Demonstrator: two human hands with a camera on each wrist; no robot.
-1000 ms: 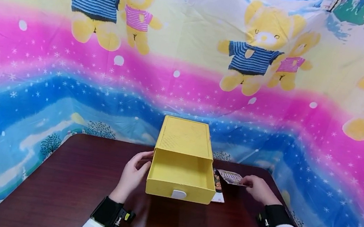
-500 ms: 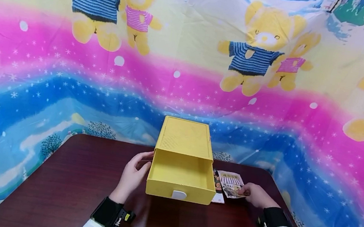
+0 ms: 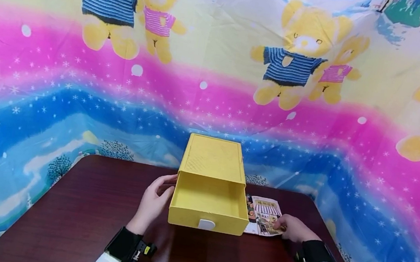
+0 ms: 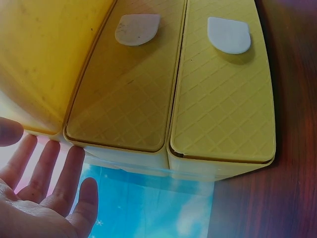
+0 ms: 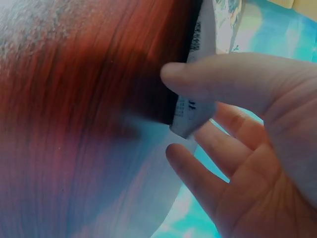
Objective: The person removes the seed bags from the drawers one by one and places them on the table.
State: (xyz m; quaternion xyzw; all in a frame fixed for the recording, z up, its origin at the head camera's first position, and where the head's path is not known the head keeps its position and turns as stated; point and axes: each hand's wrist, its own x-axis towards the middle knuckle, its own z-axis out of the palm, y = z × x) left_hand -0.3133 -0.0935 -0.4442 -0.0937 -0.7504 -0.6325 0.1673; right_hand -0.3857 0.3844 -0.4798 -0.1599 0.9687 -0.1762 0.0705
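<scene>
A yellow drawer cabinet (image 3: 212,158) stands on the table with its top drawer (image 3: 208,221) pulled out and bare inside. My left hand (image 3: 154,201) supports the cabinet's left side; in the left wrist view its extended fingers (image 4: 64,173) touch the pulled-out drawer's edge. Right of the cabinet, my right hand (image 3: 296,228) pinches a colourful printed booklet (image 3: 266,213) by its near right corner. The right wrist view shows the thumb on the booklet's (image 5: 190,111) barcode-marked side. Under it lies a second, darker printed booklet (image 3: 250,207), mostly covered.
Two lower drawers, a middle one (image 4: 119,99) and a bottom one (image 4: 223,104), are closed and have white pull tabs. The dark red-brown table (image 3: 96,204) extends to both sides. A patterned bear cloth (image 3: 219,61) hangs behind and beside it.
My right hand has moved slightly toward me, lowering the booklet from a tilt to nearly flat over the darker booklet. The left hand and the cabinet have stayed put.
</scene>
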